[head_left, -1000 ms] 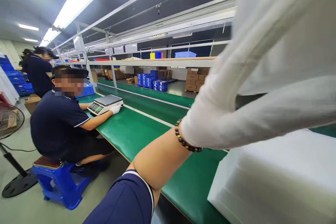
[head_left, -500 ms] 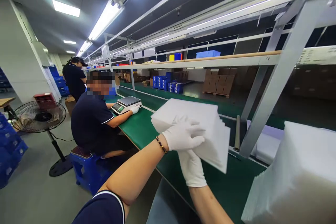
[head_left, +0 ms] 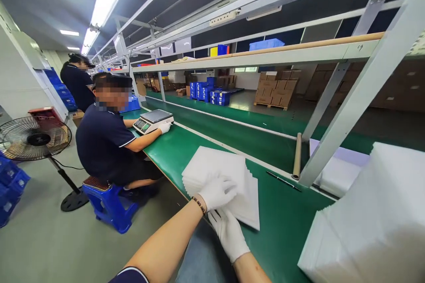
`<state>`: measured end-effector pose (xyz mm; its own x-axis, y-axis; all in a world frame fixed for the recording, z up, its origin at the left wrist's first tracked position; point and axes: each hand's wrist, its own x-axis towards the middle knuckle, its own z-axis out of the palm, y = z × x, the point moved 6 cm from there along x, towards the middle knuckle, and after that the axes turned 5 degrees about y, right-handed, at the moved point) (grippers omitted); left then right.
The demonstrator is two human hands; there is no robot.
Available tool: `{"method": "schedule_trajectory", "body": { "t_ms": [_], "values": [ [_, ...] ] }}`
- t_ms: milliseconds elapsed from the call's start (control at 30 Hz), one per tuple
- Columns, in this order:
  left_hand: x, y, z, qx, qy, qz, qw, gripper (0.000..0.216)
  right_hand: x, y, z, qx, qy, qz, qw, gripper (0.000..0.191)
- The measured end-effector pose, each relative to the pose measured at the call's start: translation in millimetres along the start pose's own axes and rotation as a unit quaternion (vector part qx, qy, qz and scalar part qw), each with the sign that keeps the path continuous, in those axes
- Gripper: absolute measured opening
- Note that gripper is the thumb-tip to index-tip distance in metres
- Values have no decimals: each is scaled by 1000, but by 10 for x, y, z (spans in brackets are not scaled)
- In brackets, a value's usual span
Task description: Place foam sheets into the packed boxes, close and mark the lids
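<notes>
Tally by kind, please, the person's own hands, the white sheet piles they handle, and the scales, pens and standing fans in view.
Hands, white-gloved left hand and white-gloved right hand: 2
White foam-like sheet pile: 1
White digital scale: 1
Slim dark pen: 1
Black standing fan: 1
Total: 6

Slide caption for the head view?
Gloved left hand on a stack of white sheets, right hand at its near edge, green table beneath.

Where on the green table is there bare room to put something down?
Bare green table shows between the small stack of white sheets and the tall white stack, nearer than the pen. Another patch lies between the scale and the small stack. Crowded: the small stack's near edge, where the left hand and right hand are.
</notes>
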<state>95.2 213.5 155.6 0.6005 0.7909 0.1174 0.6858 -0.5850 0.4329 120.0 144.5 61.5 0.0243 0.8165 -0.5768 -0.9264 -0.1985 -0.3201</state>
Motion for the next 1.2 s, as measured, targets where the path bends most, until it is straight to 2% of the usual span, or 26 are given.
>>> {"method": "schedule_trajectory", "body": {
  "t_ms": [67, 133, 233, 267, 333, 433, 500, 567, 633, 733, 800, 867, 967, 1033, 1133, 1200],
  "values": [
    [-16, -9, 41, -4, 7, -5, 1000, 36, -46, 31, -73, -48, 4, 27, 998, 81],
    [-44, -7, 86, -9, 19, -10, 1000, 35, -102, 64, -181, -134, 16, 52, 990, 100],
    [-89, 25, 119, -27, 25, -2, 999, 36, -244, 23, -257, -300, -13, 57, 952, 92],
    [-92, 26, 103, -39, 22, 2, 999, 36, -302, -65, -240, -341, -27, 24, 939, 88],
    [-65, -47, -11, -77, 25, -5, 997, 35, -425, -384, -170, -400, -29, -106, 910, 83],
    [46, -442, -393, -156, 83, -73, 982, 41, -600, -1055, -117, -416, 63, -350, 837, 88],
    [111, -853, -667, -210, 137, -146, 957, 56, -579, -1374, -200, -408, 145, -407, 805, 101],
    [137, -1247, -783, -279, 141, -227, 922, 81, -424, -1519, -338, -398, 200, -381, 810, 111],
    [125, -1496, -699, -372, 94, -291, 876, 90, -226, -1505, -440, -386, 205, -323, 839, 110],
    [92, -1528, -390, -507, 7, -320, 800, 71, -10, -1345, -433, -363, 155, -270, 878, 108],
    [95, -1458, -227, -561, -12, -311, 767, 55, 74, -1247, -349, -384, 118, -271, 875, 113],
    [115, -1425, -138, -587, -7, -307, 749, 50, 155, -1174, -264, -409, 80, -284, 864, 120],
    [156, -1454, -105, -600, -8, -307, 739, 58, 276, -1115, -216, -400, 50, -301, 864, 124],
    [180, -1496, -132, -601, -12, -295, 743, 69, 323, -1090, -209, -390, 50, -306, 867, 124],
    [201, -1553, -212, -573, -19, -284, 768, 81, 280, -1046, -163, -382, 49, -297, 874, 125],
    [215, -1582, -315, -518, -10, -296, 802, 94, 168, -1012, -145, -377, 55, -277, 882, 123]
  ]
}}
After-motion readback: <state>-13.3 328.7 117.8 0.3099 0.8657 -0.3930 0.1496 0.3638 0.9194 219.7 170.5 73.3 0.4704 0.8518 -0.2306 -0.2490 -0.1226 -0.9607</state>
